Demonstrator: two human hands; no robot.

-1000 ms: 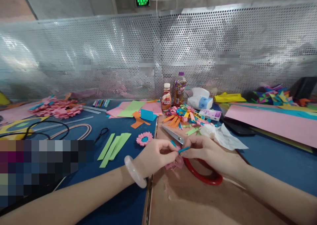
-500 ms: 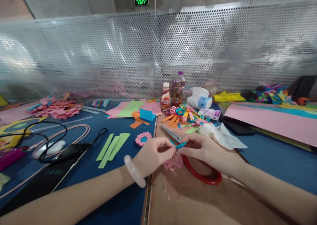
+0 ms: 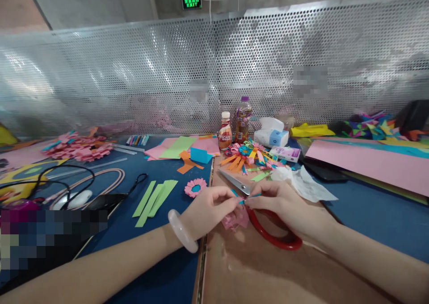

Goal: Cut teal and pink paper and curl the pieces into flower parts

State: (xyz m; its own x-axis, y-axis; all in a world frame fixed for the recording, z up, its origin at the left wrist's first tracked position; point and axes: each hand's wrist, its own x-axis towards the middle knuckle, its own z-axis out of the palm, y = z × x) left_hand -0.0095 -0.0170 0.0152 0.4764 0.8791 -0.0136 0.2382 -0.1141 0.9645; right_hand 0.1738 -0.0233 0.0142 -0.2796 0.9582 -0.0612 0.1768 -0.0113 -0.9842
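Note:
My left hand (image 3: 209, 210), with a pale bangle on the wrist, pinches a small piece of blue paper (image 3: 241, 201). The fingertips of my right hand (image 3: 278, 203) close on the same paper from the other side, hiding most of it. Beneath my fingers lies a crumpled-looking pink paper piece (image 3: 235, 219), partly covered. Red-handled scissors (image 3: 276, 237) rest on the brown board under my right hand, blades toward the back left. A pink paper flower (image 3: 195, 187) with a blue centre lies just beyond my left hand. Green paper strips (image 3: 157, 201) are to its left.
Behind my hands are a colourful paper-strip pile (image 3: 250, 156), two bottles (image 3: 225, 132), a tissue pack (image 3: 271, 136) and a crumpled tissue (image 3: 303, 183). Pink sheets (image 3: 365, 165) lie at right. Pink flowers (image 3: 80, 147) and a cable (image 3: 43, 170) are at left. A perforated metal screen (image 3: 161, 72) stands behind.
My fingers have closed further over the blue paper, so less of it shows. Both hands stay in nearly the same place; the view has shifted slightly.

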